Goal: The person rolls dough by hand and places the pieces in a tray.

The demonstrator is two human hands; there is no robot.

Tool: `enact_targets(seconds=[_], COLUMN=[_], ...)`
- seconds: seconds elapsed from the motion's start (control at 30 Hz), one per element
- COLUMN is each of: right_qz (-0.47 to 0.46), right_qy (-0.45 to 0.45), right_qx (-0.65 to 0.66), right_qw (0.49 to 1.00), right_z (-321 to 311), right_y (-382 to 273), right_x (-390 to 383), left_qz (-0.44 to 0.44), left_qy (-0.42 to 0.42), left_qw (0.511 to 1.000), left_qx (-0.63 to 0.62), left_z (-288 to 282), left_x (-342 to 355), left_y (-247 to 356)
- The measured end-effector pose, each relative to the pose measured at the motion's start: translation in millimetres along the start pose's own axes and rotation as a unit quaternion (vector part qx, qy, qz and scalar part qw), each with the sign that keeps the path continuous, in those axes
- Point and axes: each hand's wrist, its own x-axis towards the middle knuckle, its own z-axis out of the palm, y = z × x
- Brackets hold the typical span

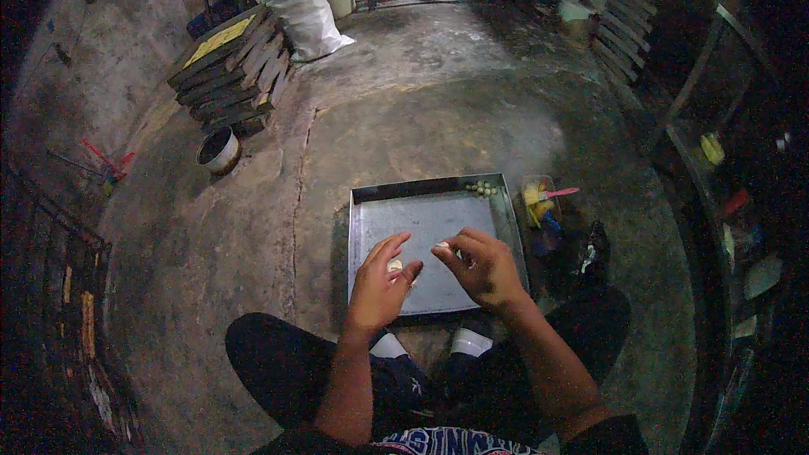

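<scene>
A square shallow metal tray (pixel 404 221) lies on the floor in front of my feet. In its far right corner sits a cluster of small greenish balls (pixel 482 190). Over the tray's near left part, my left hand (pixel 379 286) is cupped, holding a pale, dough-like lump (pixel 394 266) between thumb and fingers. My right hand (pixel 487 270) hovers over the near right part of the tray. Its thumb and fingertips pinch a small pale piece (pixel 442 246), also dough-like. The two hands are a short gap apart.
Right of the tray stands a clear container (pixel 533 194) with yellow contents and a pink-handled brush (pixel 558 193) across it; a dark bag (pixel 595 248) lies nearby. Farther off are a round pot (pixel 218 151), stacked wooden slats (pixel 232 76), a white sack (pixel 303 13) and a dark rack (pixel 699 194).
</scene>
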Motion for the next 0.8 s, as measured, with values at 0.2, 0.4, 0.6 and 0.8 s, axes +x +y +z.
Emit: enact_targets(seconds=[0.2,0.4,0.6,0.8], right_qz=[0.117,0.189,-0.047,0.000], right_qy=[-0.097,-0.102,-0.008,0.038], right_qx=[0.168,0.459,0.170,0.167], right_qw=[0.974,0.862,0.984,0.985], right_z=[9,19,9,-1], right_y=[-2,4,3,4], right_x=[-6,-4,-3,1], left_qz=[0.084,0.013,-0.048,0.027], left_qy=[0.001,0.148,0.132,0.078], left_qw=[0.996,0.979,0.960,0.968], left_qx=[0.008,-0.142,-0.242,-0.239], left_z=[7,19,32,34], left_x=[0,2,2,2], left_y=[18,-5,-5,3])
